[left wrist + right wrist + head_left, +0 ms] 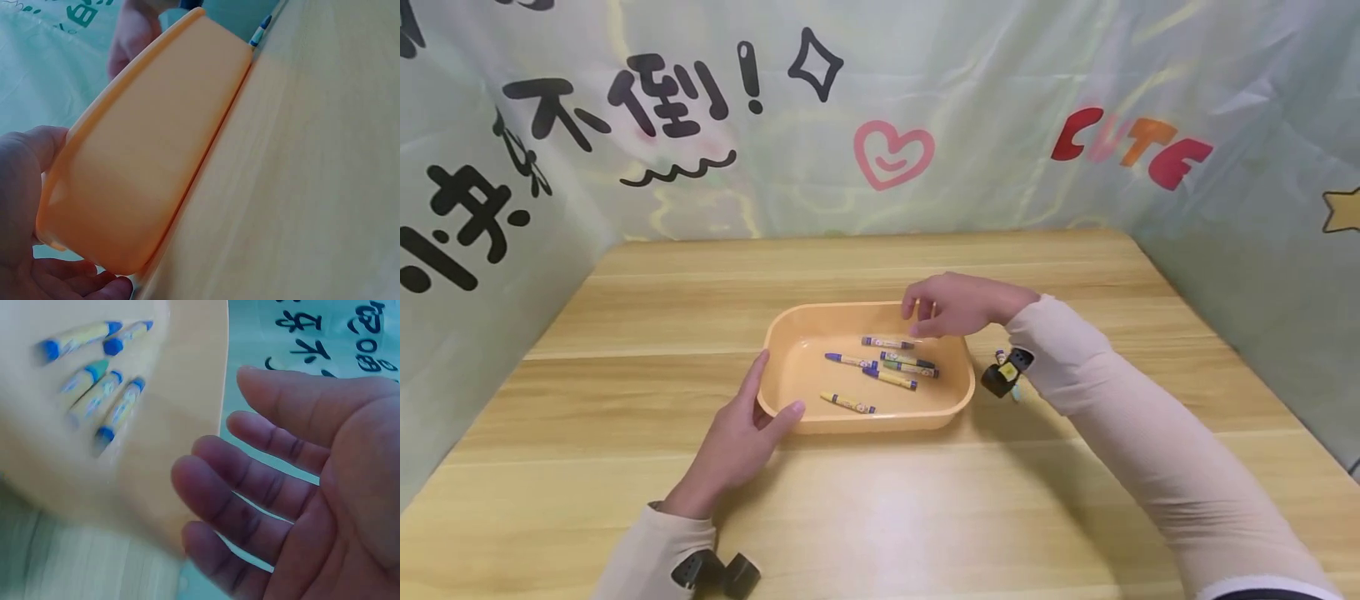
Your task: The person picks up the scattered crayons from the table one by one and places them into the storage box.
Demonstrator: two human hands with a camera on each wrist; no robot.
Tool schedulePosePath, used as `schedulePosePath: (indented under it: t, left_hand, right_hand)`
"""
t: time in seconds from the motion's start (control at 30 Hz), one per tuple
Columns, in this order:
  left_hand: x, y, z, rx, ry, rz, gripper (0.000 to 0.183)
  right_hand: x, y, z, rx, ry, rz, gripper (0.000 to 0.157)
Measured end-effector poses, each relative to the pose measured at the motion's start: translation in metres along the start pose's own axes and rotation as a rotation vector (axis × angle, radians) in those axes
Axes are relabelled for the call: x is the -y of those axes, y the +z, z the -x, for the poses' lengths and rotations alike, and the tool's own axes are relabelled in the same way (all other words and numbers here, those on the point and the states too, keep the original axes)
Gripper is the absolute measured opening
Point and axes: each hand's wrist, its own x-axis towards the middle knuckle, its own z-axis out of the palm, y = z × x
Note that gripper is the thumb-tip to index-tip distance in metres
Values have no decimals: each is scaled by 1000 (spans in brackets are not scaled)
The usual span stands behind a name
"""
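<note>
An orange plastic tray (pixel 793 379) stands on the table with several paper-wrapped crayons inside. My left hand (pixel 741 433) holds its near left corner. In the left wrist view the thumb lies at the rim and the curled fingers reach under the tray's side (pixel 144 137). Over the far right rim hovers my right hand (pixel 958 304), empty, its fingers loosely bent. Closest to it is a dark-tipped crayon (pixel 887 342). A yellow crayon (pixel 848 403) lies near the front wall. The right wrist view shows the spread fingers beside the tray wall and blue-ended crayons (pixel 119 412).
To the right of the tray, a light blue crayon (pixel 1017 392) and another crayon end (pixel 1000 357) show on the wooden table (pixel 880 517), partly hidden by the right wrist camera (pixel 1000 379). A printed cloth (pixel 985 100) hangs behind and at both sides.
</note>
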Motion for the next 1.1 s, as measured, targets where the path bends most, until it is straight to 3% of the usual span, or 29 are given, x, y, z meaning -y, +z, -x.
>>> schedulePosePath:
  t: [0.2,0.33,0.67,0.93,1.1]
  left_hand:
    - [-1,-1,1,6,-6,-8,88]
    - [-1,0,1,4,4,-11,87]
    - [0,0,1,4,3,-13,88]
    - [2,-1,1,2,10,-3,87]
    - [3,0,-1,1,17,9,87]
  right_hand:
    - [-26,1,29,-89,28,-81,19]
    - [-43,1,48,-89,97,-117,15]
    - [-86,8,79,10,285,-74,18]
    - [-99,15,87,171,422,-26,27]
    - [-106,20,88,186,478,-81,29]
